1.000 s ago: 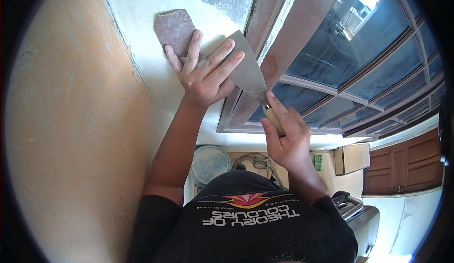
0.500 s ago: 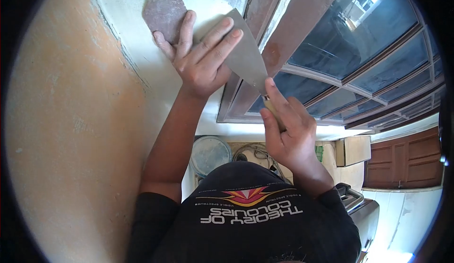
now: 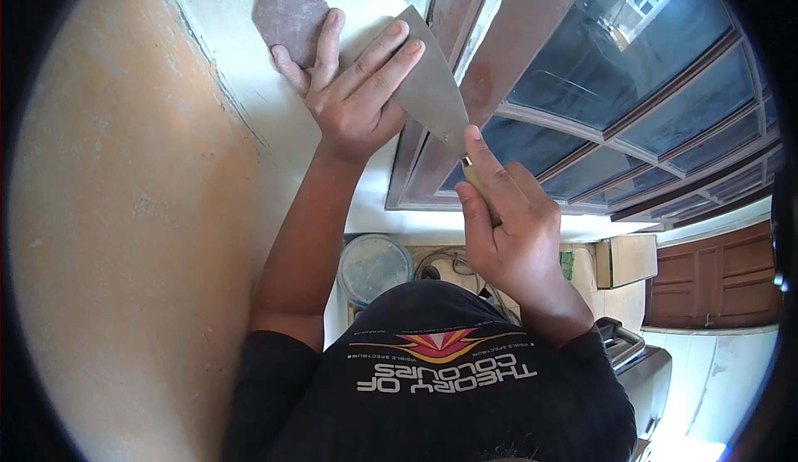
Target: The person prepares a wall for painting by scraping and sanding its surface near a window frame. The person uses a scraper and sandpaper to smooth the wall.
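My right hand [image 3: 517, 221] is wrapped round the light handle [image 3: 474, 176] of a putty knife, index finger stretched along it towards the blade. The wide grey blade [image 3: 432, 88] points up and left, over the pale wall beside the window frame. Two fingers of my left hand [image 3: 353, 100] lie flat on the blade's face; its thumb is mostly hidden. Between the outer two fingers of that hand sits a worn purplish-brown piece [image 3: 291, 22] that looks like sandpaper. The blade's contact with the wall cannot be made out.
An orange-tan wall [image 3: 125, 196] rises close on the left. Brown-framed window panes [image 3: 582, 80] fill the upper right. Below stand a round bucket lid [image 3: 374, 271], cables [image 3: 449, 264] and a wooden box [image 3: 625, 261]. A brown door [image 3: 719, 283] is at the far right.
Both hands and the putty knife sit slightly higher in view. The view itself has shifted a little; both hands keep the same hold.
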Motion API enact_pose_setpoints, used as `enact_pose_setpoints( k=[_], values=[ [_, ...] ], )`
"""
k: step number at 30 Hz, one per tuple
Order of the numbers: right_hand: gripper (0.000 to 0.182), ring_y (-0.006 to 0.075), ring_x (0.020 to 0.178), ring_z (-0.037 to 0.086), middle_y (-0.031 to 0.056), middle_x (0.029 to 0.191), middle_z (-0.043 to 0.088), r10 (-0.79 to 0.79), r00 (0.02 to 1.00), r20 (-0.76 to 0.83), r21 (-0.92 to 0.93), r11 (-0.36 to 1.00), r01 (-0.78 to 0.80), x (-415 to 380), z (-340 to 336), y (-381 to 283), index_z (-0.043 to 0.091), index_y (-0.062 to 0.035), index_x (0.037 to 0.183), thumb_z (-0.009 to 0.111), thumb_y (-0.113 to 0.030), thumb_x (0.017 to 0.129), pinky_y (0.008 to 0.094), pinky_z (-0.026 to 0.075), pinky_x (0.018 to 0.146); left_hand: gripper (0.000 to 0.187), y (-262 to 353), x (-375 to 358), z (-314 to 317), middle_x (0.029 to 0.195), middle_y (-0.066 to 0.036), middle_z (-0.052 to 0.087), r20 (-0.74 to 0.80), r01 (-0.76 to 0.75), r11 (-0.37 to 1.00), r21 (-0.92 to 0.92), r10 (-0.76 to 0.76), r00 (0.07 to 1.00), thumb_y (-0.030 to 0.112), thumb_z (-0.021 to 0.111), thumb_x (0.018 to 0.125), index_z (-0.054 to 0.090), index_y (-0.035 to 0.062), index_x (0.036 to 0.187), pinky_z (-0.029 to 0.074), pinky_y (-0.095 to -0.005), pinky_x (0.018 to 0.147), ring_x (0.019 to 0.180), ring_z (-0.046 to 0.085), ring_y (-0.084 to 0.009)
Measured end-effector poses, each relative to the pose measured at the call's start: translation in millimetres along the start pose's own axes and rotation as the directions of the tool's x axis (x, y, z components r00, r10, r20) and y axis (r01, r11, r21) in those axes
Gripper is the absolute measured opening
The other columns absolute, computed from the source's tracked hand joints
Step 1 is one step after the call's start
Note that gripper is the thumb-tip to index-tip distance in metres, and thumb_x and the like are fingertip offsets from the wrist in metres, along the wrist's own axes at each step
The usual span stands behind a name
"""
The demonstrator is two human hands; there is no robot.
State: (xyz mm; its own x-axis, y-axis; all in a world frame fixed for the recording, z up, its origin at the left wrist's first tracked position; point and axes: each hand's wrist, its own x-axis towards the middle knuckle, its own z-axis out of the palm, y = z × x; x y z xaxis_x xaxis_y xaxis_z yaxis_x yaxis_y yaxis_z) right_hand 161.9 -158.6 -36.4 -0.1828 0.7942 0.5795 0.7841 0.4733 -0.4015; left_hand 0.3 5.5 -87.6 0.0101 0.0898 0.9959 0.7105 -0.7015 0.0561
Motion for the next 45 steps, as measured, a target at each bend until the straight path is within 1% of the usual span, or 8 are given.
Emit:
enact_pose_setpoints(
  k=[7, 9, 13, 15, 37, 40, 43, 45],
  values=[
    [0.050, 0.0236, 0.057, 0.055, 0.0132, 0.071, 0.057, -0.006, 1.000, -0.026, -0.024, 1.000, 0.005, -1.4, 2.6, 4.1, 0.057, 0.0001, 0.132, 0.065, 0.002, 0.083, 0.0339, 0.045, 0.053, 0.032, 4.4, 2.4, -3.8, 0.112, 0.011, 0.071, 0.031, 0.020, 1.000, -0.004, -0.020, 0.999, 0.017, 0.061, 0.076, 0.076, 0.0276, 0.102, -0.012, -0.0545, 0.115, 0.131, 0.047, -0.0319],
    [0.050, 0.0238, 0.057, 0.055, 0.0135, 0.072, 0.058, -0.031, 0.999, -0.042, -0.012, 0.999, 0.030, -2.4, 4.5, 8.7, 0.057, -0.0003, 0.132, 0.066, 0.002, 0.083, 0.0340, 0.045, 0.053, 0.045, 0.7, 0.3, -3.7, 0.115, 0.001, 0.071, 0.041, -0.030, 0.999, -0.038, 0.032, 0.999, 0.003, 0.055, 0.070, 0.076, 0.0197, 0.106, -0.014, -0.0598, 0.111, 0.135, 0.042, -0.0415],
    [0.049, 0.0239, 0.057, 0.055, 0.0136, 0.073, 0.058, -0.002, 0.999, -0.034, -0.012, 1.000, 0.001, -0.9, 4.1, 8.3, 0.058, -0.0006, 0.131, 0.066, 0.001, 0.083, 0.0340, 0.045, 0.053, 0.047, 1.8, 0.1, -0.7, 0.115, 0.002, 0.071, 0.037, -0.016, 0.999, -0.042, 0.017, 0.999, 0.002, 0.055, 0.069, 0.076, 0.0200, 0.106, -0.014, -0.0585, 0.112, 0.135, 0.042, -0.0410],
    [0.049, 0.0239, 0.057, 0.055, 0.0138, 0.073, 0.058, -0.006, 1.000, -0.022, -0.019, 1.000, 0.005, -1.3, 2.0, 8.1, 0.058, -0.0005, 0.131, 0.066, 0.001, 0.083, 0.0340, 0.045, 0.053, 0.031, -0.3, -1.3, 2.1, 0.112, 0.012, 0.071, 0.004, 0.003, 1.000, 0.011, -0.003, 1.000, 0.018, 0.064, 0.076, 0.076, 0.0291, 0.102, -0.013, -0.0559, 0.115, 0.132, 0.046, -0.0331],
    [0.050, 0.0248, 0.058, 0.057, 0.0146, 0.073, 0.059, -0.022, 0.999, -0.029, -0.051, 0.998, 0.021, -3.6, -2.8, 5.3, 0.057, -0.0007, 0.132, 0.066, 0.000, 0.083, 0.0346, 0.046, 0.054, 0.032, 2.2, 1.3, -0.4, 0.110, 0.014, 0.071, 0.045, 0.008, 0.999, 0.031, -0.009, 0.999, 0.019, 0.061, 0.078, 0.076, 0.0312, 0.103, -0.015, -0.0566, 0.113, 0.133, 0.044, -0.0350],
    [0.050, 0.0252, 0.058, 0.056, 0.0143, 0.073, 0.059, -0.004, 1.000, -0.018, -0.046, 0.999, 0.003, -4.1, -4.3, 8.3, 0.056, -0.0005, 0.133, 0.066, 0.000, 0.083, 0.0347, 0.046, 0.054, 0.043, 3.6, 5.3, -0.7, 0.114, 0.006, 0.071, 0.019, -0.075, 0.997, -0.008, 0.075, 0.997, 0.004, 0.055, 0.073, 0.076, 0.0218, 0.106, -0.016, -0.0569, 0.112, 0.136, 0.041, -0.0408],
    [0.050, 0.0255, 0.058, 0.056, 0.0144, 0.073, 0.059, -0.001, 0.999, -0.040, -0.075, 0.997, -0.002, -6.9, 1.2, 7.7, 0.056, -0.0003, 0.133, 0.065, 0.000, 0.084, 0.0349, 0.047, 0.055, 0.043, 5.3, 1.2, 1.5, 0.115, 0.006, 0.071, 0.029, -0.040, 0.999, 0.023, 0.040, 0.999, 0.004, 0.055, 0.073, 0.076, 0.0220, 0.106, -0.016, -0.0572, 0.111, 0.136, 0.040, -0.0409],
    [0.050, 0.0269, 0.059, 0.057, 0.0151, 0.074, 0.059, -0.002, 0.999, -0.039, -0.041, 0.999, 0.000, -7.1, -0.1, 8.5, 0.056, -0.0001, 0.132, 0.066, 0.000, 0.083, 0.0353, 0.047, 0.055, 0.031, 2.8, 0.6, 0.8, 0.113, 0.014, 0.071, 0.042, -0.030, 0.997, 0.068, 0.028, 0.999, 0.020, 0.060, 0.079, 0.076, 0.0312, 0.103, -0.017, -0.0565, 0.113, 0.134, 0.043, -0.0354]
  ],
)
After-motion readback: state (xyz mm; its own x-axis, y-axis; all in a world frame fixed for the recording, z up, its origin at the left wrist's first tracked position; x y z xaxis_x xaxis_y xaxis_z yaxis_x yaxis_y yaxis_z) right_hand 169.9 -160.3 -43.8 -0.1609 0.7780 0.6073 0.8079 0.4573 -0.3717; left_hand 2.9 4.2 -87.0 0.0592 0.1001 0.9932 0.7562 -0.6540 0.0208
